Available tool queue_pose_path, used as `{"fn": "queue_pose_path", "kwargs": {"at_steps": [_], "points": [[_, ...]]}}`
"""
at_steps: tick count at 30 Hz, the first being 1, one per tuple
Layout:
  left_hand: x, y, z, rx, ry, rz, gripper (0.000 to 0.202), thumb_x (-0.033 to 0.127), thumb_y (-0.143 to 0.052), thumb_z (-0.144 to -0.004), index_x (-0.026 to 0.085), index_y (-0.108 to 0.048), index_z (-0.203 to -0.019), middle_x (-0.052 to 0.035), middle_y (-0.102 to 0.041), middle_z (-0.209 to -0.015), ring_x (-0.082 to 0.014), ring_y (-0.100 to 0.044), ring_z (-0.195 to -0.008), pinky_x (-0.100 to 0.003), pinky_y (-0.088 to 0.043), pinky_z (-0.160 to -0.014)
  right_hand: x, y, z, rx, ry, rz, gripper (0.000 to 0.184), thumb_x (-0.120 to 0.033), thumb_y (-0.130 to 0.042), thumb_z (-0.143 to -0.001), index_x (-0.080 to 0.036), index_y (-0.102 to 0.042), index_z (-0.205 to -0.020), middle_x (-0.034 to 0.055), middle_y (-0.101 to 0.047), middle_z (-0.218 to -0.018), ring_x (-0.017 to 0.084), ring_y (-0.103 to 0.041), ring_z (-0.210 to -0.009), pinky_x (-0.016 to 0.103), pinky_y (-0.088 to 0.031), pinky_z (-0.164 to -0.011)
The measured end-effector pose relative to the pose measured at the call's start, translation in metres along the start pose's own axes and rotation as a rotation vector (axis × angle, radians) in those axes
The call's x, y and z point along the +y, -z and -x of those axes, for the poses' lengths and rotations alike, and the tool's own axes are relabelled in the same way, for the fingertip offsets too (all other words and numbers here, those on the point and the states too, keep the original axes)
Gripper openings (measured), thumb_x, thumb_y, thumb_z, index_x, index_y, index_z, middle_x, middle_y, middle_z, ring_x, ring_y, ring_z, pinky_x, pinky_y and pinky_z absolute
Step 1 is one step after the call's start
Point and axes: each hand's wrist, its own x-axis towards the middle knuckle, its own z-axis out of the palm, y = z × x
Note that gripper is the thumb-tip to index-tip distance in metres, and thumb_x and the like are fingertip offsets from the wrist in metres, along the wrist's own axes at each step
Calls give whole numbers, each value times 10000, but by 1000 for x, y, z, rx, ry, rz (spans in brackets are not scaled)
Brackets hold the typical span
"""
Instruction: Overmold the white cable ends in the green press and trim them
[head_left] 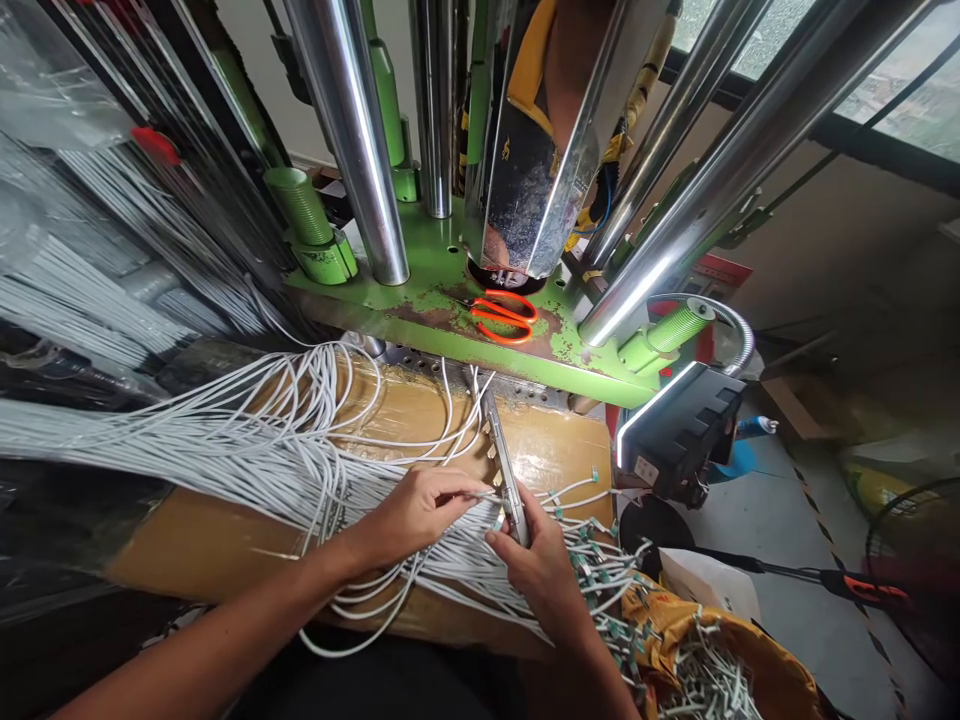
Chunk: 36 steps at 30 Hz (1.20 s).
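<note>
A thick bundle of thin white cables [247,450] fans across a brown taped board [555,450] from the left. My left hand [416,510] pinches one white cable end near a long narrow metal strip [501,462] that holds small connector tips. My right hand [536,565] is closed on the near end of that strip, its thumb on a cable end. Cables with green-tipped connectors [600,570] spill to the right of my right hand.
The green machine plate [435,280] with chrome columns [352,140] stands just behind the board; orange scissors [501,315] lie on it. A black control box [686,430] sits at right. A yellow bag [720,660] of finished cables lies at lower right.
</note>
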Motion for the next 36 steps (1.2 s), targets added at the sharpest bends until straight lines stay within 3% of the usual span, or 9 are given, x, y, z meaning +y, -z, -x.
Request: {"fn": "queue_pose_path", "kwargs": {"at_steps": [4, 8, 15, 18, 20, 25, 28, 33, 36], "points": [[-8, -5, 0, -1, -277, -154, 286, 90, -479, -855, 177, -719, -982, -47, -742, -941, -157, -688, -867, -253, -534, -808, 1, 1, -1, -8, 20, 10, 645, -240, -641, -694, -161, -478, -1313, -34, -546, -773, 119, -469, -658, 232, -427, -653], [-18, -11, -1, 21, -446, -305, 274, 70, -457, -877, 156, -677, -1015, -74, -726, -950, -171, -675, -901, -279, -534, -827, 0, 1, 0, 3, 36, 12, 650, -246, -645, -702, -144, -467, -1319, -17, -557, -803, 127, -487, -685, 243, -447, -687], [-29, -15, 0, 62, -574, -467, 311, 45, -430, -880, 127, -636, -1098, -113, -705, -1043, -199, -657, -960, -321, -532, -864, 0, 3, 1, -21, 64, 46, 602, -230, -630, -732, -150, -478, -1309, -45, -518, -744, 113, -441, -652, 231, -415, -663], [-21, -11, -4, 17, -494, -409, 283, 89, -442, -895, 151, -678, -1038, -92, -714, -985, -196, -657, -922, -319, -528, -832, 2, 2, 0, -18, 71, 54, 614, -252, -639, -747, -167, -463, -1329, -57, -501, -723, 109, -430, -640, 231, -405, -660], [-9, -7, -9, -12, -364, -320, 241, 153, -483, -902, 178, -715, -963, -67, -714, -895, -199, -641, -890, -327, -515, -814, 3, 1, -1, -3, 57, 37, 621, -258, -647, -742, -160, -465, -1327, -57, -495, -716, 108, -427, -632, 226, -400, -633], [26, 6, -22, -45, 104, 264, 294, 343, -583, -861, 146, -721, -1030, -83, -713, -914, -152, -596, -705, -283, -504, -682, 0, 1, -1, 13, 42, 5, 614, -260, -669, -710, -156, -505, -1292, -59, -469, -672, 97, -385, -556, 207, -348, -499], [34, 15, -26, -45, 204, 490, 339, 418, -581, -855, 133, -746, -934, -81, -715, -877, -91, -507, -547, -237, -448, -560, 2, 14, -1, -3, 43, -48, 589, -262, -686, -692, -179, -543, -1257, -69, -459, -647, 85, -370, -533, 198, -332, -489], [21, 17, -31, -5, 268, 283, 321, 383, -684, -773, 135, -751, -967, -58, -735, -755, -137, -573, -555, -229, -429, -501, 14, 35, 1, -19, -24, -96, 678, -273, -708, -679, -170, -493, -1313, -72, -469, -656, 71, -335, -499, 200, -280, -458], [6, 4, -35, 20, 156, 74, 205, 276, -632, -808, 163, -765, -915, -42, -756, -829, -189, -679, -736, -257, -521, -662, 20, 36, 0, 10, -3, -85, 720, -257, -718, -661, -145, -477, -1330, -59, -507, -677, 92, -399, -568, 211, -331, -533]]}}
